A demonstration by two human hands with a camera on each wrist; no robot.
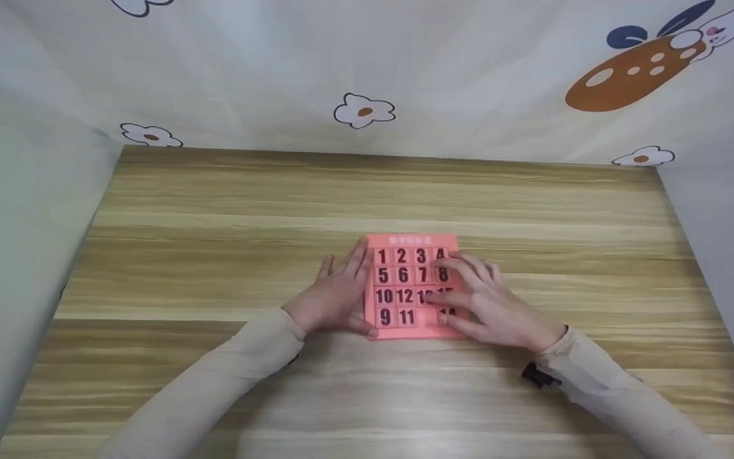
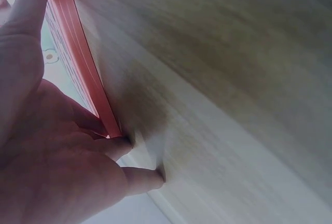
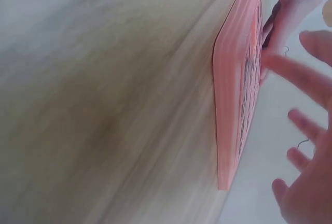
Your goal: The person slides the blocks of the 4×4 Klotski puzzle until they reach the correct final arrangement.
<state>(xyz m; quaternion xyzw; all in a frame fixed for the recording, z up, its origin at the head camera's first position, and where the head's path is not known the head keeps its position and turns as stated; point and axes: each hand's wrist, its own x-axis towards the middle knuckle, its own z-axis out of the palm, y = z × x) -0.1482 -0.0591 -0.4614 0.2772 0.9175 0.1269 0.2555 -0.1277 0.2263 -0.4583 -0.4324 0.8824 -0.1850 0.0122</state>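
A pink sliding number puzzle (image 1: 426, 333) lies flat on the wooden table, with dark numbers on its square tiles. Its bottom row has a gap between the 11 tile (image 1: 407, 317) and the partly covered 14 tile (image 1: 448, 313). My left hand (image 1: 335, 299) lies along the puzzle's left edge, thumb at the lower left corner and fingers stretched toward the upper corner. Over the right-hand columns my right hand (image 1: 491, 306) is spread, one fingertip at the 13 tile (image 1: 424, 296). The right wrist view shows these fingers (image 3: 308, 125) spread apart, gripping nothing.
The wooden table (image 1: 214, 210) stretches to a pale curtain (image 1: 265, 76) with printed flowers and carrots at the back. Pale walls stand left and right. A dark clip-like object (image 1: 540, 375) is at the right sleeve.
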